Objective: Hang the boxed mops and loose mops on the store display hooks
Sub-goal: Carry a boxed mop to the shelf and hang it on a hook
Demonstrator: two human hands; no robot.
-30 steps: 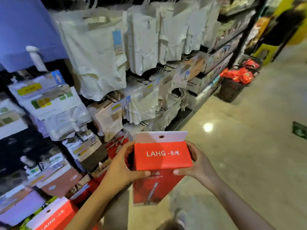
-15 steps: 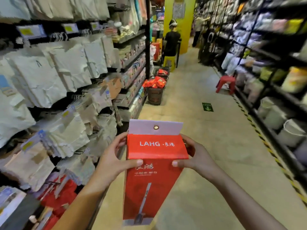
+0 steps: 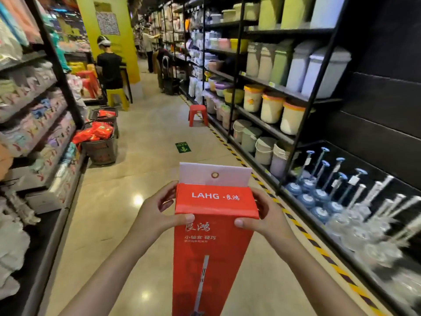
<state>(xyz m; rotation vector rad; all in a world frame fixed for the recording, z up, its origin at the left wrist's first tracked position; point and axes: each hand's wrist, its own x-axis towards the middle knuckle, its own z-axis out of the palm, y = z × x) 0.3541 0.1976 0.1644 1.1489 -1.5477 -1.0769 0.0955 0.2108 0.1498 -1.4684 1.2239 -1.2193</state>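
Lettering on the red mop box [image 3: 213,242] reads "LAHG" in white across its folded top flap, followed by Chinese characters, with more Chinese script and a picture of a mop handle on the long face below. You hold this box upright in front of you, over the aisle floor [image 3: 136,169], with its white hang tab [image 3: 215,174] and metal eyelet pointing up. Your left hand [image 3: 157,213] grips the box's left edge, thumb pressed on the front just under the flap and fingers curled behind. Your right hand [image 3: 265,214] grips the right edge the same way, thumb on the front. A green floor sticker [image 3: 183,147] with a white arrow lies ahead. To your right, black shelving [image 3: 293,142] carries lidded bins and buckets, and a low rack of blue-headed plungers [image 3: 319,195] stands beside it. To your left, a dark basket [image 3: 101,148] holds red packets. A red stool [image 3: 197,115] stands near the right-hand shelving.
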